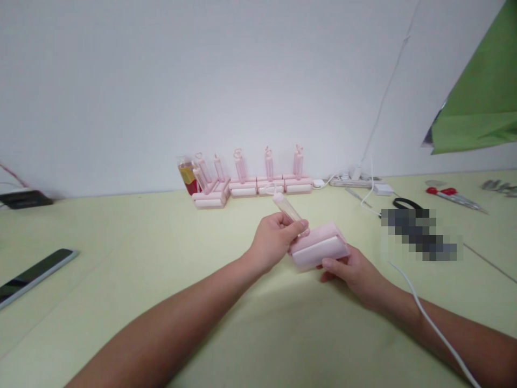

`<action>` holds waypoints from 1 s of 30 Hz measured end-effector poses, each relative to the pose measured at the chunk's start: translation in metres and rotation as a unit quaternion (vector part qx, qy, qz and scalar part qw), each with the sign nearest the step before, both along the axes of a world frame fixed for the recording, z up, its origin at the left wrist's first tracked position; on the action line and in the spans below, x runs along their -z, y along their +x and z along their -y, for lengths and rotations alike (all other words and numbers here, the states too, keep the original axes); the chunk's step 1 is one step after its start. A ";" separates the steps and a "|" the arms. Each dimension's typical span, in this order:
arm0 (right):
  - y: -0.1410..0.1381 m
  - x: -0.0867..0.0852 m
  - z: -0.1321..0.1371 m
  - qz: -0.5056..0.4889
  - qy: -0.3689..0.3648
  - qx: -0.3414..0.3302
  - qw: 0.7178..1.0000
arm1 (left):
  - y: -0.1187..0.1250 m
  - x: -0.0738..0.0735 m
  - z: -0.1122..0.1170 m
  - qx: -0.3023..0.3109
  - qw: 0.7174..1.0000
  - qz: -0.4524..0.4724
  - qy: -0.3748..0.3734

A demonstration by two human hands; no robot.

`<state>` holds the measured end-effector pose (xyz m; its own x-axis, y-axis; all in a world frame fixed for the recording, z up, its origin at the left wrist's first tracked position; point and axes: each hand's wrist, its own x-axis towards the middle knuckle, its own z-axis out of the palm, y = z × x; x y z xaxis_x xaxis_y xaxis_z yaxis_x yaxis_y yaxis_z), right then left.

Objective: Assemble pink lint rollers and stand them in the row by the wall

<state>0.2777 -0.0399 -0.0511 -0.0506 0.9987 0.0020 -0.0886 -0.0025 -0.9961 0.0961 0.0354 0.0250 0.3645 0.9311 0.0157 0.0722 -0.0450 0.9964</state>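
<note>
Soft, diffuse light casts faint shadows on the slightly blurred table (153, 231).

The flat surface (133, 231) is plain pale yellow-green. The nearest boxy plastic case (321, 248) is pale pink with a paler front panel (313, 256); the slim translucent tube (288, 207) beside it is pink-tinted. Near the surface's far edge, metal scissors (458, 199) have red handles (432, 191).

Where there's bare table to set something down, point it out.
Bare table lies between the phone and left hand, and on the near side of the held pink block. Crowded: along the wall, where pink stands line up, and on the right, around the scissors and cable.
</note>
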 end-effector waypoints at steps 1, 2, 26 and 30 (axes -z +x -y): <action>0.001 0.000 0.000 -0.006 0.009 0.003 1.000 | 0.000 -0.001 0.001 -0.007 1.000 0.001 0.003; 0.002 -0.001 0.000 -0.014 0.018 0.003 1.000 | -0.001 -0.002 0.001 -0.013 1.000 0.001 0.005; 0.039 -0.024 -0.007 0.532 0.195 0.103 0.817 | -0.087 0.013 0.011 -0.139 0.990 -0.028 0.013; 0.052 -0.013 -0.018 0.575 0.222 0.097 0.782 | -0.088 0.018 0.018 -0.111 0.993 -0.035 0.009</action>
